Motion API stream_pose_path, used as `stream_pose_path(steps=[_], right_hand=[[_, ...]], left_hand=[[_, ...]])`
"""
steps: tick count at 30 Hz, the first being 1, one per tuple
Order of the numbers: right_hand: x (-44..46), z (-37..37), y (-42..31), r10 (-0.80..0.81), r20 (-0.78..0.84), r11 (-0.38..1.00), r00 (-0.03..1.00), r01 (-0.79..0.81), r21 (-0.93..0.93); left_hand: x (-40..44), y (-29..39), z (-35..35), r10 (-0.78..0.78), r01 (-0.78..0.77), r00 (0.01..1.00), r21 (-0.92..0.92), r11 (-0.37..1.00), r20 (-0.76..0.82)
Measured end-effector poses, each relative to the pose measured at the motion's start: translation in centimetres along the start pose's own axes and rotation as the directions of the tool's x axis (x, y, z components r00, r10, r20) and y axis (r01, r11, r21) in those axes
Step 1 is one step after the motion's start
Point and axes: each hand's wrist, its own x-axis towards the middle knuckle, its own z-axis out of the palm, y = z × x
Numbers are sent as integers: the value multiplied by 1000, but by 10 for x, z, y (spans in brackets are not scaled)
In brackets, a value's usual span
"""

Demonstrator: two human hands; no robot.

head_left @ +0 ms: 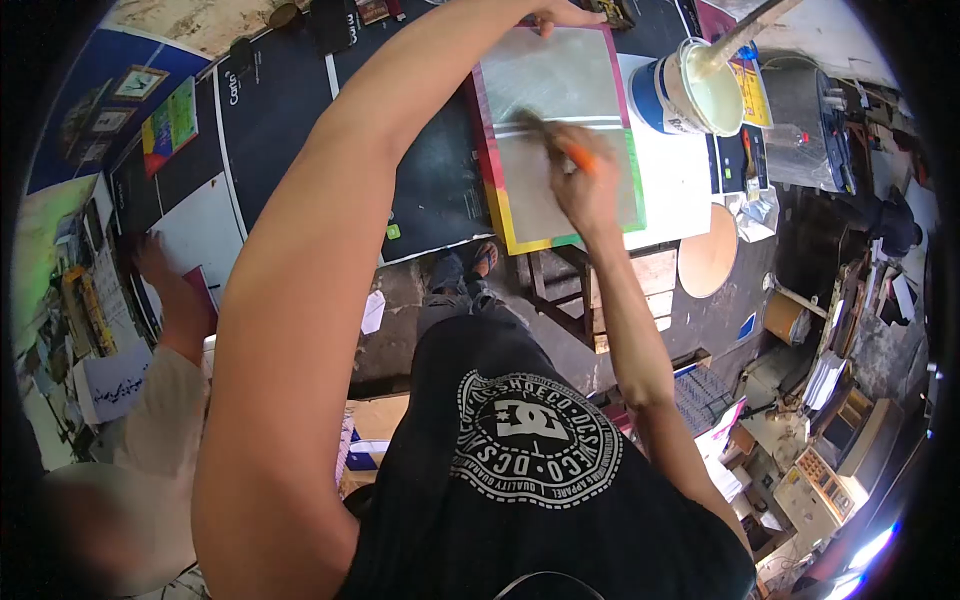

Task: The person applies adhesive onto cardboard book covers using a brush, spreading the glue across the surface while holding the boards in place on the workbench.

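Observation:
A framed mesh screen [560, 190] with red, yellow and green tape along its borders lies on the table. My right hand [590, 185] is closed around a brush with an orange handle [579, 156], and its dark, motion-blurred bristles are over the mesh near a white stripe. At the top of the view, my left hand [565, 14] grips the screen's far edge, partly cut off by the picture border. A white and blue bucket [655, 95] of pale liquid stands right of the screen, with a stick [755, 35] in it.
Black panels [275, 140] cover the table to the left. Another person's hand [150, 258] rests at the far left table edge. A round board [708, 250] is right of the table. Shelves and clutter fill the right side, where another person [897, 222] is partly visible.

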Motion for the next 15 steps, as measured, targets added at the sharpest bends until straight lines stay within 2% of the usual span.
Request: stream_pose_path(steps=[2, 3, 4, 5, 6, 7, 9, 10, 12, 14, 15], right_hand=[[-45, 29, -10, -18, 147, 999, 989, 11, 46], [-62, 28, -32, -83, 105, 997, 991, 82, 11], [-63, 3, -61, -59, 272, 991, 961, 23, 134], [-77, -3, -66, -40, 313, 979, 949, -25, 200], [-83, -7, -63, -34, 347, 963, 937, -63, 263], [-78, -13, -48, -95, 261, 947, 961, 7, 322], [-45, -31, -42, -176, 8, 982, 984, 175, 75], [-35, -24, -24, -109, -45, 994, 993, 109, 0], [-32, -1, -5, 33, 110, 997, 993, -41, 72], [-69, 8, -24, -15, 272, 998, 962, -2, 63], [-86, 2, -43, -2, 290, 995, 957, -28, 97]], left_hand=[[15, -2, 1, 0, 1, 995, 13, 1000, -96], [22, -5, -11, 20, -19, 997, 9, 1000, -80], [22, -3, -7, 29, -28, 996, 17, 999, -83], [21, -2, -1, 30, -28, 996, 22, 999, -87], [18, -1, -1, 38, -36, 994, 25, 999, -99], [14, -1, 1, 40, -37, 993, 26, 999, -114], [10, -5, 11, 45, -43, 993, 18, 999, -111], [10, -6, 11, 48, -46, 992, 22, 999, -115], [11, -7, 14, 43, -40, 993, 26, 999, -114], [13, -6, 13, 49, -44, 991, 38, 998, -126], [12, -5, 11, 53, -48, 990, 39, 998, -131]])
